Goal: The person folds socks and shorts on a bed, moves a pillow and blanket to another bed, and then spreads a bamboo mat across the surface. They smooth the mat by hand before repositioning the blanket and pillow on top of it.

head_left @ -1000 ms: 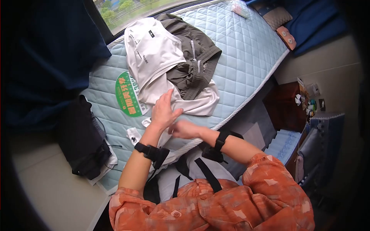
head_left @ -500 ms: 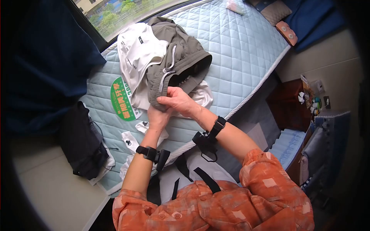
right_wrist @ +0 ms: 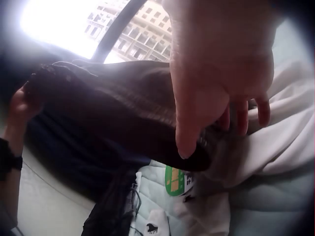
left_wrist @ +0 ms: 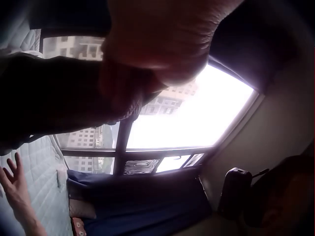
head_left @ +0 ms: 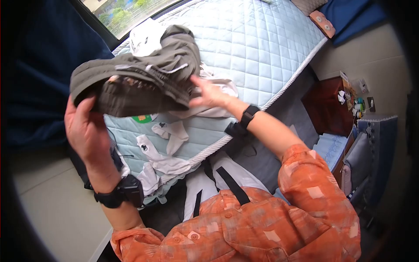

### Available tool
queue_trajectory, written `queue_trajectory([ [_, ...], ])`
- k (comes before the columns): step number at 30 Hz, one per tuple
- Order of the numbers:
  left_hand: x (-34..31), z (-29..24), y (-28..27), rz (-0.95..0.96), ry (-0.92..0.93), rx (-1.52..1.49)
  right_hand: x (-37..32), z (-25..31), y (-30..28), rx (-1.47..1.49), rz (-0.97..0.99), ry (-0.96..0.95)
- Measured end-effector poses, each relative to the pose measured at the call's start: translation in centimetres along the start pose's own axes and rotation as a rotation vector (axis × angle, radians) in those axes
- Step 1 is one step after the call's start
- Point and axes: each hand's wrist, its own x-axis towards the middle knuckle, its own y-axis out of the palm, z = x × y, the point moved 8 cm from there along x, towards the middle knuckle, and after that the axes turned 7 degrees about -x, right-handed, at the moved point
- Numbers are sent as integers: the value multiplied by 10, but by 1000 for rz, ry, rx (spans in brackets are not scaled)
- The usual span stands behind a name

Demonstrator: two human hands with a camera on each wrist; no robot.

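A grey-brown pair of shorts (head_left: 176, 54) with an elastic waistband and pale drawstring is stretched above the bed, its waist opening facing the person. My left hand (head_left: 89, 135) grips the waistband at the far left, thumb on the near side. Beside the waistband's right end is my right hand (head_left: 209, 94), fingers spread; in the right wrist view its thumb (right_wrist: 186, 140) overlaps the dark cloth. Behind the shorts lies a white top (head_left: 146, 38), and a pale cloth (head_left: 222, 83) spreads under the right hand.
White socks (head_left: 148, 148) lie near the bed's front edge. A green round card (head_left: 142, 118) is mostly covered by the shorts. Dark folded clothing (right_wrist: 115, 211) sits at the left. The quilted mattress (head_left: 262, 56) reaches toward a window (head_left: 120, 17); a wooden cabinet (head_left: 327, 105) stands right.
The hands were together at the waistband; the left has swung up and left, pulling the shorts' waist with it. The right has come off the waistband and opened. The green card is now mostly covered.
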Motion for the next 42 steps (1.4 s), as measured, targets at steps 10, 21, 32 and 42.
queue_trajectory([
  [10, -6, -88, -211, -415, 26, 5, -142, -3, 150, -63, 598, 108],
  [21, 63, -138, -86, -106, 315, 381, -328, -58, 79, 310, 31, 794],
  [32, -116, 231, 43, 877, -502, 784, -524, -69, 161, 634, -204, 1097],
  [42, -209, 308, 109, 943, -448, 1323, -704, -137, 147, 850, -342, 1292],
])
